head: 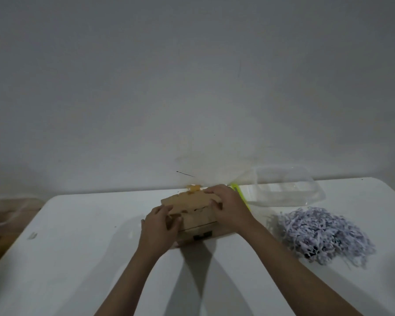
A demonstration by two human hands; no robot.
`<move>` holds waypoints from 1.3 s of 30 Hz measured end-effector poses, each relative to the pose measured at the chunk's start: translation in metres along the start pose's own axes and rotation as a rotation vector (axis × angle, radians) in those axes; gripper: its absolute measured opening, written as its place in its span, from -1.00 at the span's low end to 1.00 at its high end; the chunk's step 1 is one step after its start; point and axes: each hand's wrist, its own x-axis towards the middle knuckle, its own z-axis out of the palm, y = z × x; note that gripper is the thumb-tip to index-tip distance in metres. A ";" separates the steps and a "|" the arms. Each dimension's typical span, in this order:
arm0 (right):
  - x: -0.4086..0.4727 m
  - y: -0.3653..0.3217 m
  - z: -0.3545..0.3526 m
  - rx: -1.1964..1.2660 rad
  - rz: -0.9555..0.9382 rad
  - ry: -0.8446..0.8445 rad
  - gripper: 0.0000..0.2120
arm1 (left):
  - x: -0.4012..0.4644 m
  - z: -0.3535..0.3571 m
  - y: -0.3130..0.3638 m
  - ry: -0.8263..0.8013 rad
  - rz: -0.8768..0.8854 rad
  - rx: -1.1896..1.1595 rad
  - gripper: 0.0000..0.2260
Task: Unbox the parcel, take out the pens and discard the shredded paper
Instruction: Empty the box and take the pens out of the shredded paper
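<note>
Head view: both hands grasp the brown cardboard box (193,215), left hand (158,226) curled at its near corner, right hand (228,207) gripping its raised flap; fluffy lilac shredded paper (322,233) heaps right of it.

Two bare arms reach forward side by side, away from the person. The left hand (159,226) lies palm down with its fingers bent and pointing to the right, thumb at the top. The right hand (229,207) is a bit further out, its fingers curled over at the knuckles and its thumb tucked in toward the left hand.
</note>
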 end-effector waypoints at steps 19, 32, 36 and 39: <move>-0.104 0.015 0.026 -0.365 -0.095 0.022 -0.68 | -0.018 0.006 -0.028 -0.340 0.197 0.049 0.09; -0.053 0.013 0.031 -0.220 0.341 -0.123 -0.92 | -0.021 0.016 -0.033 -0.278 0.215 0.048 0.03; -0.043 0.013 0.042 -0.351 0.529 -0.296 -0.78 | -0.023 0.015 -0.032 -0.279 0.217 0.052 0.05; -0.038 0.011 0.047 -0.334 0.549 -0.312 -0.86 | -0.024 0.015 -0.033 -0.273 0.225 0.044 0.05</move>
